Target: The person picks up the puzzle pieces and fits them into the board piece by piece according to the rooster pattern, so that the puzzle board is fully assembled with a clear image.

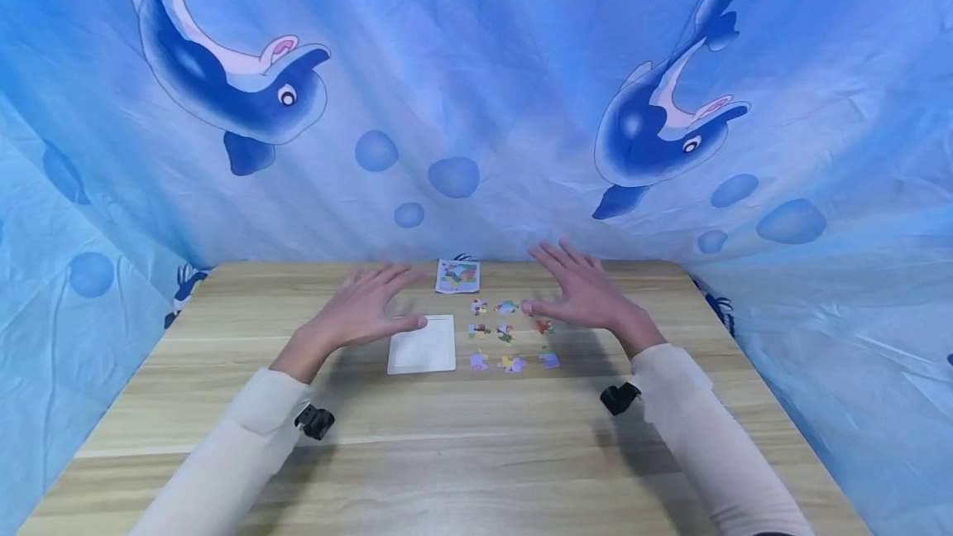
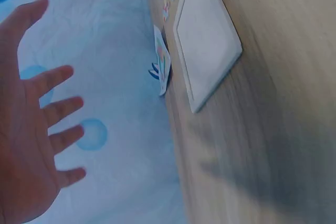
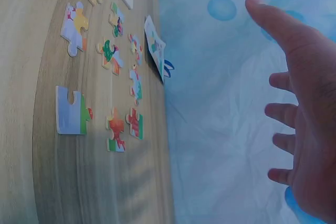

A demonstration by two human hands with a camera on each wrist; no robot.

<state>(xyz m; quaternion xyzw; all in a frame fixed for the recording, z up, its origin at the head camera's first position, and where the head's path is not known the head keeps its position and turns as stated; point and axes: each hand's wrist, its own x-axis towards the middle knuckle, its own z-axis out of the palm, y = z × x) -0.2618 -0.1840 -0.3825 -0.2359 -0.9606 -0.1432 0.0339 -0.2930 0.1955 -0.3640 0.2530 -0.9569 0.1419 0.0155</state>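
Observation:
My left hand [image 1: 366, 308] hovers over the table with fingers spread, close by a white square puzzle tray [image 1: 421, 346] and holding nothing. On the other side my right hand [image 1: 583, 288] is also raised, fingers apart and empty, above the right edge of a group of puzzle pieces. Several loose jigsaw pieces [image 1: 506, 333] lie in rough rows to the right of the tray. One piece with a blue and green face [image 3: 70, 114] sits nearest the right wrist camera. Behind the tray a small picture card [image 1: 457, 276] rests near the table's back edge.
The wooden table [image 1: 439, 461] ends at a blue curtain [image 1: 476, 89] printed with dolphins and bubbles, which hangs behind it and along both sides. Each sleeve carries a small black camera [image 1: 316, 421] at the wrist.

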